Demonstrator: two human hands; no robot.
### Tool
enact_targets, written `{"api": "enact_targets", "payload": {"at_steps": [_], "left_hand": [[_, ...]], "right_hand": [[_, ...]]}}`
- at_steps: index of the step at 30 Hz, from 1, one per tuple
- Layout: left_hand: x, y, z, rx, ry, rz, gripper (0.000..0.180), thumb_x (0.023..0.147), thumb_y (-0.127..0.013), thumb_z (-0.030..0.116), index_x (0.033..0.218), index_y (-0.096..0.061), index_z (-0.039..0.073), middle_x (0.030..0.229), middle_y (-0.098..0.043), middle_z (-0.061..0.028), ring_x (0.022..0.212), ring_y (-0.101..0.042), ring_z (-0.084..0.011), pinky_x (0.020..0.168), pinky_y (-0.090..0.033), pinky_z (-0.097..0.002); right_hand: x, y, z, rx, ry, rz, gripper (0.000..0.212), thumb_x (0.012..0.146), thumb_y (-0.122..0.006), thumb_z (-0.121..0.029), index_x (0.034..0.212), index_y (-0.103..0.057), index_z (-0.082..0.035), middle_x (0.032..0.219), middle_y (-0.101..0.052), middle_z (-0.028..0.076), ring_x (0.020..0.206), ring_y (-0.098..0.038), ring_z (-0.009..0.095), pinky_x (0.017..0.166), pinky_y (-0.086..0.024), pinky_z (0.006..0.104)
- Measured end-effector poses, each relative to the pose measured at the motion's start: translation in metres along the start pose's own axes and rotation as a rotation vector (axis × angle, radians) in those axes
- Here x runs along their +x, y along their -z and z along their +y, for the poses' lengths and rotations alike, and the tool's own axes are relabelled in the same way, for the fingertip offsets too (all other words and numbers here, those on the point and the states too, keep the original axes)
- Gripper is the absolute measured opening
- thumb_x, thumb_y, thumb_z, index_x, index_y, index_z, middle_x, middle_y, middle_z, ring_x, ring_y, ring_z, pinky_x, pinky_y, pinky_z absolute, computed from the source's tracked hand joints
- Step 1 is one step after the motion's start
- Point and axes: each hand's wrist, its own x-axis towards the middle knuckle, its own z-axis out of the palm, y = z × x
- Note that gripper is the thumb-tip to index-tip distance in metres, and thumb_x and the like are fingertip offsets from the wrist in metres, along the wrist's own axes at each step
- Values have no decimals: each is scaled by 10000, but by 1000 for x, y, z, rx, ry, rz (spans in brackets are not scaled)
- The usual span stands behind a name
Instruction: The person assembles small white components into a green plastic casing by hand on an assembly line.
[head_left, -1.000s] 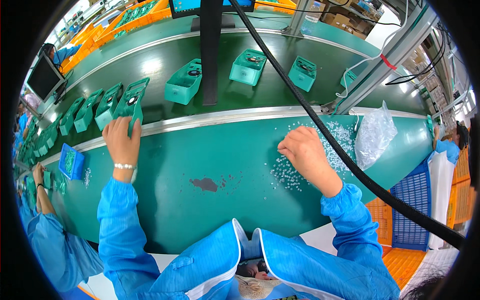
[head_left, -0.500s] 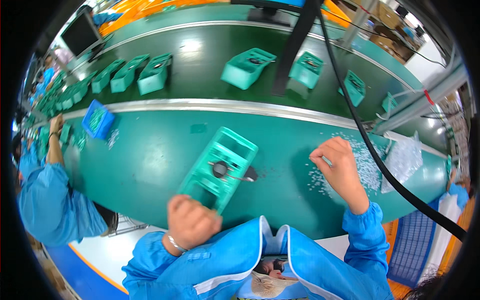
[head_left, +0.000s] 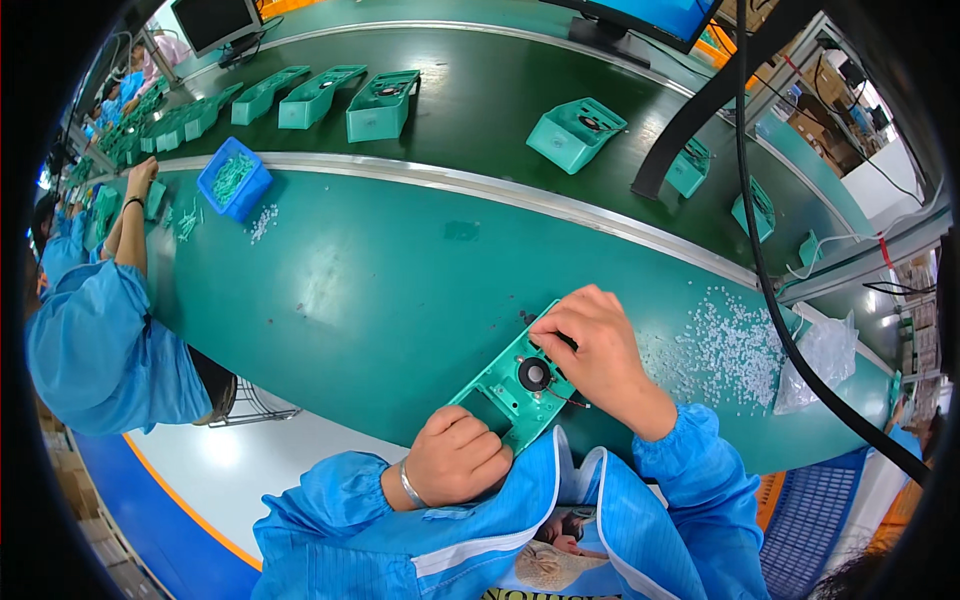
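A green plastic housing (head_left: 490, 385) lies tilted across the near edge of the bench, its open side up. My left hand (head_left: 460, 455) is closed around its near left end. Fixed near the housing's middle is a round black speaker-like part (head_left: 534, 374), with thin wires running to a small connector (head_left: 586, 405). Over the far end, my right hand (head_left: 598, 345) pinches with thumb and forefinger down at the housing. Whatever sits between those fingertips is hidden or too small to name. The right palm covers part of the housing's right side.
Small white pieces (head_left: 728, 345) are strewn at the right, beside a clear plastic bag (head_left: 818, 360). A black cable (head_left: 775, 310) hangs down there. Behind the metal rail, green housings (head_left: 385, 112) stand on the belt. A blue bin (head_left: 240, 195) of green parts is near a co-worker's arm (head_left: 130, 235).
My right hand has come left from the white pieces to the housing's far end. My left hand has brought the housing nearer and to the right. The view has shifted.
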Motion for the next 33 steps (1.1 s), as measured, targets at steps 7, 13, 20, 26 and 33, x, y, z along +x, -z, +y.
{"api": "enact_targets", "payload": {"at_steps": [7,13,20,26,33], "left_hand": [[3,-1,-2,-29,-6,48,152,676,-689,141,813,-639,100,740,-508,9,701,-532,-166,738,-450,-317],[3,-1,-5,-77,-47,17,182,667,-702,154,843,-675,115,756,-561,15,718,-557,-169,763,-451,-353],[2,-2,-6,-13,-38,-35,172,653,-685,160,820,-673,117,704,-527,11,703,-551,-177,776,-435,-371],[3,-3,-4,3,-16,-57,171,645,-678,163,807,-668,110,693,-512,-1,688,-543,-191,773,-429,-379],[6,-1,-3,-3,-19,-61,170,650,-678,174,807,-668,112,706,-525,4,691,-547,-190,759,-426,-379]], "right_hand": [[-2,-3,-9,-168,114,48,82,773,-746,-98,850,-719,-92,884,-662,26,938,-611,252,905,-454,429],[-7,-2,-22,-413,241,49,196,718,-705,-162,889,-693,-67,922,-595,84,1033,-571,282,996,-422,488],[-28,-1,-22,-217,57,36,342,739,-810,-182,1059,-749,-78,1092,-598,68,1106,-527,294,1030,-380,512],[-35,32,7,-284,-9,39,361,771,-807,-198,1120,-744,-131,1189,-582,80,1139,-532,309,1036,-399,505],[-69,112,107,-543,-222,219,101,766,-804,-129,835,-729,-134,844,-644,23,928,-589,277,890,-428,434]]}}
